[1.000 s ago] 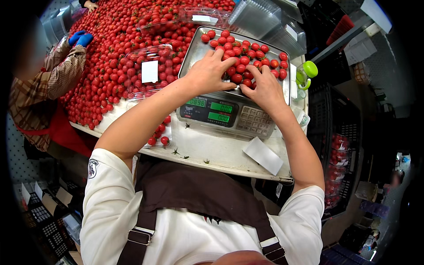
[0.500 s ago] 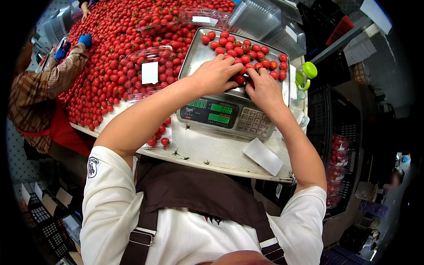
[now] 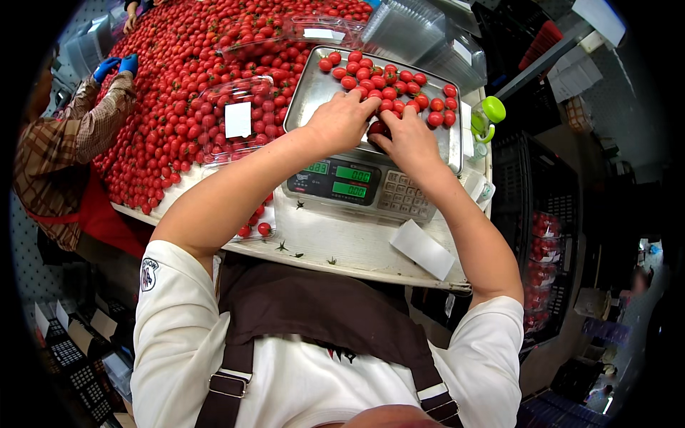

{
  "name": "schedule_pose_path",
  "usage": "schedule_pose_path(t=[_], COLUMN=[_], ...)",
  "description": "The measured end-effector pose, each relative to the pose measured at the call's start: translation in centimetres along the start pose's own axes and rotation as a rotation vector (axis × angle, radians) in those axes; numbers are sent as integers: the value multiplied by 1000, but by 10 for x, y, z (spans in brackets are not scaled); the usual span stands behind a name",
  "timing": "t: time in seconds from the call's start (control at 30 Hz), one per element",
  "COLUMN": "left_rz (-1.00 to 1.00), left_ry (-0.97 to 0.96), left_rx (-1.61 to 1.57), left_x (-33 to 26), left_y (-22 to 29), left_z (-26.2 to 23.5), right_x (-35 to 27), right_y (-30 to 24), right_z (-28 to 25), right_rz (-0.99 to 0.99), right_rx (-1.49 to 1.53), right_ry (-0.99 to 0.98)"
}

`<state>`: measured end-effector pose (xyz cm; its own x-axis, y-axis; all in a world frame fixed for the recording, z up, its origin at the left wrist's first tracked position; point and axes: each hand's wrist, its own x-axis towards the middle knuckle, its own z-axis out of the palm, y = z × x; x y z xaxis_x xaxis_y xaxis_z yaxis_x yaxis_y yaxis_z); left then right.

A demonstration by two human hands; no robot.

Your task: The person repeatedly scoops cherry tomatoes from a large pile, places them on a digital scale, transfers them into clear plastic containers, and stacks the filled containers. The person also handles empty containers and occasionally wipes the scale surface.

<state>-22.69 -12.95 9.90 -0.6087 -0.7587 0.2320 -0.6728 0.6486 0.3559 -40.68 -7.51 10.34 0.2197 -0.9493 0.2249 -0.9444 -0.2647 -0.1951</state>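
Green digits (image 3: pixel 353 174) light the display (image 3: pixel 332 182) of a weighing scale (image 3: pixel 382 189); lettering (image 3: pixel 150 263) tops a badge (image 3: pixel 148 277) on a white sleeve (image 3: pixel 175 289).

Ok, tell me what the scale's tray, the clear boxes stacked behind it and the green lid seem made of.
Scale's tray: metal, probably stainless steel; silvery-grey with soft reflections.
Clear boxes: most likely thin, glossy plastic; see-through, with bright highlights along their edges.
Green lid: probably smooth plastic, given its vivid, even colour, though silicone can't be ruled out.
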Motion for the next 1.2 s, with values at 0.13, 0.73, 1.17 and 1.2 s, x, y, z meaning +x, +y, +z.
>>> schedule_pose_path(t=[0.13,0.73,1.17,1.2], left_rz=[-43,-281,-602,-612], left_ry=[94,118,154,197], left_rx=[-22,-737,-566,-578], left_x=[0,-105,-248,-248], left_y=[-1,-47,-108,-114], left_z=[5,-80,-68,-70], right_x=[-7,-19,10,17], right_y=[16,-90,-152,-136], right_z=[-10,-17,21,1], right_rz=[72,223,-10,99], right_rx=[203,1294,916,878], right_ry=[-3,-163,-198,-167])
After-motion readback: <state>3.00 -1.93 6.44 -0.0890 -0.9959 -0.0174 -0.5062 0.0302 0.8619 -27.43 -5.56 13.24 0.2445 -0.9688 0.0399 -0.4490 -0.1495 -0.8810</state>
